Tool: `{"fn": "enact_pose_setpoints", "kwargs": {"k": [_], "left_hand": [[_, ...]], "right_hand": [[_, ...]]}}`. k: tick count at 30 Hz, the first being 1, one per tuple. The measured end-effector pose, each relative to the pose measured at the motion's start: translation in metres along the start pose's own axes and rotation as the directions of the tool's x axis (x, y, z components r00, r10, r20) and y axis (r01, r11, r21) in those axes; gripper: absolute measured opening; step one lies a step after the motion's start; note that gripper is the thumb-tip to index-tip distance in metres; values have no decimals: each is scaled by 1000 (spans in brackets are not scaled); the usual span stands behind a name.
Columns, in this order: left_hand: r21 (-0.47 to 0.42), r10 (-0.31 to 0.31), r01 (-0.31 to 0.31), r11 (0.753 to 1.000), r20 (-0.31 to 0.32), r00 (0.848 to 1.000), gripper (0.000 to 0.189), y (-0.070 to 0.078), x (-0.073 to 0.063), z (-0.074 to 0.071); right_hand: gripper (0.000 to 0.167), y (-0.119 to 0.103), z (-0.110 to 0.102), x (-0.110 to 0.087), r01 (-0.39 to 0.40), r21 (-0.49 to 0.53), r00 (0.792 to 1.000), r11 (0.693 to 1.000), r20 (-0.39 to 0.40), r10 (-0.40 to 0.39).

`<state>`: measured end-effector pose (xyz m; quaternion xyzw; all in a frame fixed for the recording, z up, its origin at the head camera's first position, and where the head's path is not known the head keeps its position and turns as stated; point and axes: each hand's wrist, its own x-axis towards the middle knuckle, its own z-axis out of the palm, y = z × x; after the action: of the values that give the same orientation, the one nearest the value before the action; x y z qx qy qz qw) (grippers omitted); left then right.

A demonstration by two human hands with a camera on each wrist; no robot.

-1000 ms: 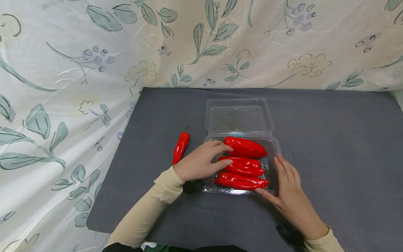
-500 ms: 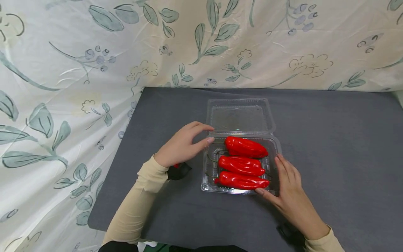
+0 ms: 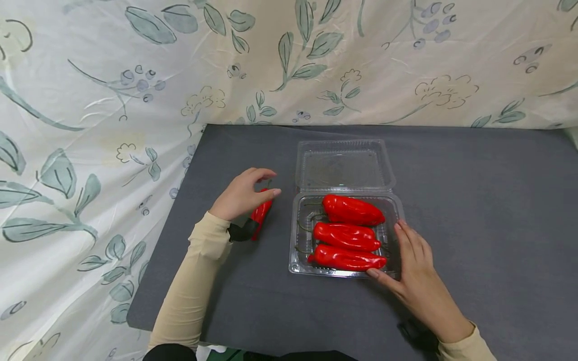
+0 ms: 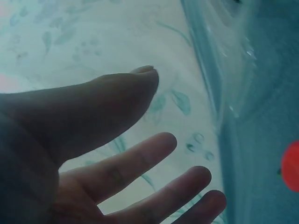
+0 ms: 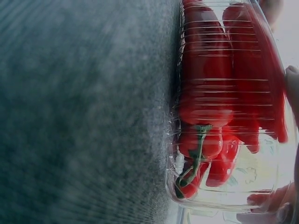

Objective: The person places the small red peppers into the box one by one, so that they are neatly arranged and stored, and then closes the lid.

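A single red pepper [image 3: 260, 213] with a thin green stem lies at the left of the table. My left hand [image 3: 245, 194] hovers over it, thumb and fingers spread apart around nothing; hand and wrist cover part of the pepper. In the left wrist view the fingers [image 4: 154, 149] stand apart with nothing between them. Several red peppers [image 3: 347, 236] lie crosswise in the base of a clear plastic clamshell box [image 3: 392, 203]. My right hand [image 3: 417, 276] rests against this box, its straight fingers along the right wall and its thumb at the front rim.
The box's clear lid [image 3: 344, 165] lies folded back, flat behind the base. A dark grey cloth [image 3: 487, 215] covers the table. Floral fabric [image 3: 253, 60] hangs behind and at the left.
My left hand has withdrawn from over the peppers in the box and moved left to the lone pepper. The right hand and the box have stayed put.
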<state>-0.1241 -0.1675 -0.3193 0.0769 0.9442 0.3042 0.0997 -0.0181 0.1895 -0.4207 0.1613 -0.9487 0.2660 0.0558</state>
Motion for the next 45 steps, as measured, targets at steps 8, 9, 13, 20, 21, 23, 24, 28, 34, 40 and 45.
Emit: {"fn": "enact_pose_setpoints", "kwargs": {"k": [8, 9, 13, 20, 21, 23, 24, 28, 34, 40, 45], "left_hand": [[32, -120, 118, 993, 55, 991, 58, -21, 6, 8], [34, -130, 128, 991, 61, 990, 60, -24, 7, 10], [11, -155, 154, 988, 78, 985, 65, -33, 10, 20], [41, -154, 151, 988, 56, 987, 64, -44, 14, 34], [48, -151, 149, 988, 50, 987, 63, -45, 15, 35], [53, -153, 151, 987, 40, 987, 61, -46, 15, 36], [56, -153, 151, 987, 35, 988, 60, -47, 15, 37], [62, -146, 144, 988, 24, 989, 59, -48, 15, 38], [54, -147, 145, 988, 18, 989, 58, -49, 14, 39], [41, -141, 140, 989, 19, 990, 59, -48, 13, 39], [32, -135, 134, 990, 16, 991, 59, -48, 13, 38]], "right_hand": [[110, -1, 2, 1, -2, -2, 1000, 1000, -2, 2], [110, -1, 2, 1, -1, -2, 1000, 1000, -3, 1], [110, 0, 2, 1, 5, -4, 1000, 1000, -4, -5], [112, 0, 1, 2, -9, -14, 1000, 1000, 10, 9], [112, 0, 1, 2, -11, -16, 1000, 1000, 12, 11], [112, 0, 1, 2, -11, -16, 1000, 1000, 13, 11], [112, 0, 2, 2, -10, -17, 1000, 1000, 13, 10], [112, 0, 2, 2, -7, -15, 1000, 1000, 9, 7], [111, 0, 2, 2, 4, -1, 1000, 1000, -7, -4], [110, 0, 2, 2, 0, 9, 1000, 1000, -6, 0], [111, 0, 3, 3, -6, 5, 1000, 1000, -2, 6]]}}
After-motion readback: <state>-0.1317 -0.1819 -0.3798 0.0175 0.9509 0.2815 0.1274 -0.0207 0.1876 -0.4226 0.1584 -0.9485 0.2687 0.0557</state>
